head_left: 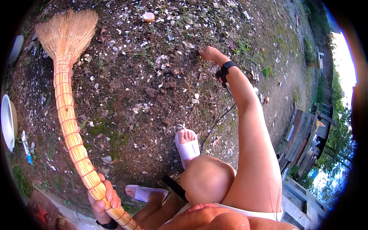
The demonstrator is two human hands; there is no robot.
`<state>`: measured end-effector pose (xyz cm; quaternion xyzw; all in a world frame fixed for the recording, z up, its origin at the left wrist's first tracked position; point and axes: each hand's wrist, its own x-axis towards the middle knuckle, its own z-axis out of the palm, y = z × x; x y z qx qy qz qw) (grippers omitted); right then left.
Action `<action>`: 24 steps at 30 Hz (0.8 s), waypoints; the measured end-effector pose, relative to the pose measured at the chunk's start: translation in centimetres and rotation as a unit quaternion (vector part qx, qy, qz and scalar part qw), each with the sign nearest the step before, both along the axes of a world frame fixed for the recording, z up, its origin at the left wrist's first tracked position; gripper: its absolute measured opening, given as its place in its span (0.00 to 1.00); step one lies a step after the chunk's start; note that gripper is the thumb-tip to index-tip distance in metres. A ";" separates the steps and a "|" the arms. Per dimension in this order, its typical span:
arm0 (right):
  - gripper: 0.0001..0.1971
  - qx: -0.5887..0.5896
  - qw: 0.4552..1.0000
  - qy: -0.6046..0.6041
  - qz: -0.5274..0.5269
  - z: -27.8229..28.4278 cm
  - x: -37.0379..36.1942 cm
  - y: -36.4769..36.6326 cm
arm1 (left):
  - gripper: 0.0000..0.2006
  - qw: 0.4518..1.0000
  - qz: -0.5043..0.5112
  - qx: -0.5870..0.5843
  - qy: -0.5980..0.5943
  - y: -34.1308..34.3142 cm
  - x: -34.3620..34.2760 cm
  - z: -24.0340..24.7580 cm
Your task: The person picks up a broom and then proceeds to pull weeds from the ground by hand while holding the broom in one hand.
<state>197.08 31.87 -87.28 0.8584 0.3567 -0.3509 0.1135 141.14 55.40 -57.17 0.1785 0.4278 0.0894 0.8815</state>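
Observation:
A straw broom (68, 107) slants up the left side, its handle bound with reddish wire and its spread bristles at the far end. My left hand (106, 197) is wrapped round the handle near its lower end. Farther off, my right hand (211, 54) reaches down to the littered soil (153, 92), fingers closed together at ground level. What they pinch, if anything, is too small to make out. A black band with a small device (223, 73) sits on my right wrist, trailing a dark cable.
Small white shell bits and leaves litter the soil. A broken eggshell (148, 17) lies far ahead. A white basin (8, 122) and a white-and-blue tube (27, 147) are at left. My sandalled foot (188, 147) stands centrally. A wooden plank structure (301, 134) is at right.

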 end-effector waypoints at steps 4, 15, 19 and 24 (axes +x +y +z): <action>0.21 0.013 0.955 0.262 -0.136 4.2 -0.5 0.7 | 0.34 1.000 -0.003 -0.008 0.002 0.2 -0.4 -0.1; 0.13 0.183 0.970 -0.125 0.099 3.5 -3.8 7.9 | 0.34 0.997 -0.072 0.024 0.000 0.2 0.1 -0.5; 0.11 0.119 0.956 -0.263 0.045 0.1 -1.2 7.8 | 0.34 0.995 -0.090 0.027 0.017 0.6 0.2 0.1; 0.09 0.023 0.959 -0.276 0.058 -1.2 0.9 7.3 | 0.34 0.996 -0.089 0.019 0.013 0.5 0.4 0.1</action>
